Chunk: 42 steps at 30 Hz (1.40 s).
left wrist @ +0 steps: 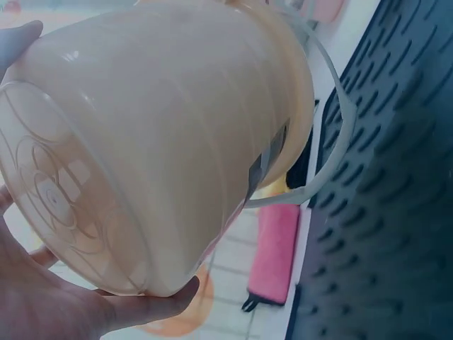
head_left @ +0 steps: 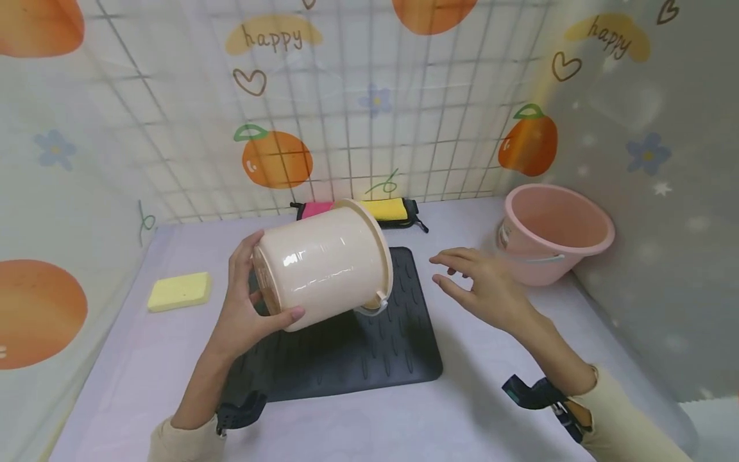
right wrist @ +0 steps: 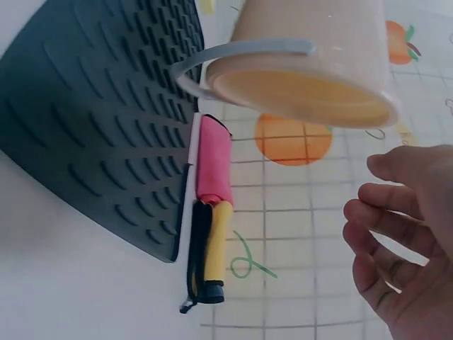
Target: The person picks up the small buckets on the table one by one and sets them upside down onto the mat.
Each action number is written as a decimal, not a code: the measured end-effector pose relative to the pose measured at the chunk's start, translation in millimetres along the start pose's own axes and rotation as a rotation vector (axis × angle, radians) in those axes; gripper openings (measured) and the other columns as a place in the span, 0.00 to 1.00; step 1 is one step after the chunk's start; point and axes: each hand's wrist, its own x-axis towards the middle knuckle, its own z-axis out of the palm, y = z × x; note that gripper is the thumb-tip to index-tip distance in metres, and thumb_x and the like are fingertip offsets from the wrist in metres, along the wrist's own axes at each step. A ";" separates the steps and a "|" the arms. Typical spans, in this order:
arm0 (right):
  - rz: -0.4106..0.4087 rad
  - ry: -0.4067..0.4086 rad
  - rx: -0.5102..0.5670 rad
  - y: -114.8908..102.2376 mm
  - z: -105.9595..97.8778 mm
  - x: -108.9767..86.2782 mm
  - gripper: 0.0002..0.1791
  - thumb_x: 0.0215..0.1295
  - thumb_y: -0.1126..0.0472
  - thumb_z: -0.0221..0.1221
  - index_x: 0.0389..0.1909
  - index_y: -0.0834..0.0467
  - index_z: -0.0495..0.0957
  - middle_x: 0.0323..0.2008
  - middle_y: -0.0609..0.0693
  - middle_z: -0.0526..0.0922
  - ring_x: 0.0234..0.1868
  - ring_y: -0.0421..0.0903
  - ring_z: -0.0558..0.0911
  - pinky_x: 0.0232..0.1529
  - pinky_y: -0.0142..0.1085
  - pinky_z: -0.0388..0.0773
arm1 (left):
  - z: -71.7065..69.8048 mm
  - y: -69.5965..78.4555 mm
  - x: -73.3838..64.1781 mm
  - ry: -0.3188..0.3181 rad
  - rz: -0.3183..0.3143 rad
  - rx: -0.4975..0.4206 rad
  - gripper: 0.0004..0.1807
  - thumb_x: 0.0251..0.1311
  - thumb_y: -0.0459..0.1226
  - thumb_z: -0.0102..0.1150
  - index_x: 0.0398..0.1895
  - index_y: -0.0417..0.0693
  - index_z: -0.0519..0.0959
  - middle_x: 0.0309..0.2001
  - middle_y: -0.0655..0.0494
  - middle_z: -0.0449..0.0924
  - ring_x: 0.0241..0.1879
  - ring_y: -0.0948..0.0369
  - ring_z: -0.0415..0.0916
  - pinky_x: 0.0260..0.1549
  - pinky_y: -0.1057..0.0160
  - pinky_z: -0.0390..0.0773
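A cream plastic bucket (head_left: 326, 263) is held tilted on its side above a black ridged mat (head_left: 369, 359), its mouth facing right. My left hand (head_left: 248, 298) grips it at the base, with the thumb on the near side and the fingers round the bottom edge. In the left wrist view the round bucket bottom (left wrist: 60, 195) shows, and the pale handle (left wrist: 340, 149) hangs loose from the rim. My right hand (head_left: 491, 289) hovers to the right of the bucket's mouth, apart from it, fingers loosely bent and holding nothing.
A pink bucket (head_left: 557, 237) stands upright at the back right. On the left lies a yellow sponge (head_left: 179, 292). Behind the mat, along the back curtain, are a pink rolled cloth (right wrist: 214, 159) and a yellow rolled cloth (right wrist: 218, 244), both with black edging.
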 end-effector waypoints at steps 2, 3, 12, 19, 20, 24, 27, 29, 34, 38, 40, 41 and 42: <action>-0.011 -0.013 0.000 -1.0 4.1 -3.2 0.19 0.65 0.55 0.68 0.56 0.53 0.83 0.54 0.50 0.83 0.42 0.45 0.82 0.38 0.40 0.81 | -7.7 1.0 -3.0 0.003 -0.007 0.012 0.69 0.36 0.30 0.80 0.80 0.68 0.45 0.75 0.65 0.44 0.69 0.51 0.49 0.49 0.27 0.70; -0.012 -0.019 0.005 -1.4 6.2 -5.2 0.19 0.65 0.56 0.68 0.56 0.54 0.83 0.54 0.50 0.83 0.42 0.45 0.81 0.38 0.41 0.81 | -11.3 1.9 -4.2 0.005 -0.007 0.019 0.69 0.37 0.30 0.79 0.80 0.67 0.45 0.75 0.65 0.44 0.69 0.51 0.50 0.49 0.27 0.71; -0.035 -0.095 0.039 -1.3 29.8 -22.9 0.20 0.64 0.58 0.69 0.56 0.57 0.83 0.55 0.51 0.82 0.49 0.47 0.80 0.48 0.43 0.81 | -40.5 9.1 -14.0 0.037 -0.044 0.097 0.70 0.37 0.29 0.80 0.80 0.69 0.44 0.75 0.64 0.44 0.69 0.49 0.53 0.52 0.43 0.76; -0.017 -0.139 0.016 -4.0 42.9 -31.0 0.20 0.64 0.55 0.69 0.56 0.56 0.83 0.56 0.52 0.82 0.56 0.52 0.79 0.54 0.49 0.78 | -53.9 7.4 -22.2 0.051 -0.068 0.128 0.71 0.37 0.29 0.81 0.81 0.69 0.44 0.75 0.63 0.46 0.70 0.48 0.53 0.49 0.65 0.76; -0.021 -0.139 0.011 -4.2 44.7 -31.9 0.20 0.64 0.55 0.69 0.55 0.56 0.83 0.56 0.52 0.82 0.56 0.51 0.79 0.54 0.49 0.78 | -55.6 7.2 -22.9 0.049 -0.067 0.124 0.71 0.37 0.29 0.81 0.81 0.69 0.44 0.75 0.62 0.45 0.70 0.47 0.53 0.48 0.67 0.76; -0.057 -0.135 0.006 -4.1 51.2 -34.8 0.20 0.64 0.55 0.68 0.55 0.56 0.83 0.54 0.51 0.82 0.55 0.50 0.80 0.54 0.48 0.78 | -62.1 7.1 -25.9 0.041 -0.064 0.110 0.70 0.38 0.26 0.79 0.81 0.68 0.44 0.76 0.61 0.44 0.70 0.45 0.52 0.45 0.73 0.75; -0.067 -0.152 0.004 -4.7 55.6 -37.0 0.20 0.64 0.55 0.68 0.55 0.56 0.83 0.55 0.52 0.82 0.56 0.50 0.80 0.55 0.47 0.78 | -67.6 6.4 -29.0 0.048 -0.063 0.115 0.70 0.37 0.26 0.79 0.81 0.67 0.45 0.76 0.60 0.45 0.70 0.45 0.52 0.44 0.75 0.75; -0.064 -0.167 0.001 -5.5 58.6 -38.8 0.20 0.64 0.54 0.68 0.55 0.57 0.83 0.55 0.52 0.82 0.57 0.50 0.80 0.55 0.47 0.78 | -71.6 5.6 -31.3 0.059 -0.063 0.122 0.71 0.36 0.25 0.79 0.81 0.67 0.45 0.76 0.60 0.45 0.71 0.46 0.52 0.44 0.75 0.75; -0.071 -0.192 0.004 -6.2 68.2 -43.7 0.22 0.64 0.54 0.68 0.56 0.59 0.82 0.56 0.55 0.81 0.58 0.52 0.79 0.56 0.47 0.77 | -81.3 5.7 -35.9 0.085 -0.066 0.148 0.72 0.35 0.25 0.80 0.81 0.66 0.45 0.75 0.59 0.46 0.70 0.48 0.53 0.44 0.75 0.75; -0.100 -0.223 0.004 -6.2 76.0 -46.9 0.23 0.64 0.54 0.69 0.56 0.61 0.81 0.57 0.55 0.80 0.58 0.52 0.79 0.56 0.46 0.77 | -90.6 8.5 -37.3 0.095 -0.061 0.158 0.72 0.33 0.23 0.79 0.81 0.66 0.45 0.75 0.58 0.47 0.70 0.50 0.54 0.43 0.76 0.75; -0.118 -0.230 0.005 -5.9 79.7 -49.0 0.23 0.62 0.55 0.70 0.55 0.62 0.81 0.56 0.56 0.80 0.57 0.52 0.79 0.55 0.45 0.78 | -96.0 10.3 -36.8 0.092 -0.054 0.158 0.72 0.33 0.21 0.79 0.81 0.65 0.46 0.74 0.57 0.47 0.70 0.50 0.53 0.42 0.77 0.75; -0.127 -0.231 0.002 -5.4 81.6 -50.4 0.24 0.61 0.55 0.70 0.55 0.63 0.81 0.55 0.56 0.80 0.56 0.52 0.80 0.54 0.45 0.78 | -98.8 11.1 -36.5 0.088 -0.053 0.160 0.72 0.33 0.21 0.78 0.81 0.64 0.46 0.74 0.57 0.47 0.70 0.50 0.53 0.42 0.77 0.75; -0.134 -0.230 -0.002 -4.8 83.4 -51.9 0.24 0.60 0.55 0.71 0.54 0.63 0.82 0.55 0.55 0.81 0.55 0.52 0.80 0.54 0.45 0.79 | -101.6 11.9 -36.2 0.086 -0.051 0.170 0.72 0.33 0.21 0.78 0.81 0.64 0.46 0.74 0.57 0.47 0.70 0.50 0.53 0.42 0.78 0.74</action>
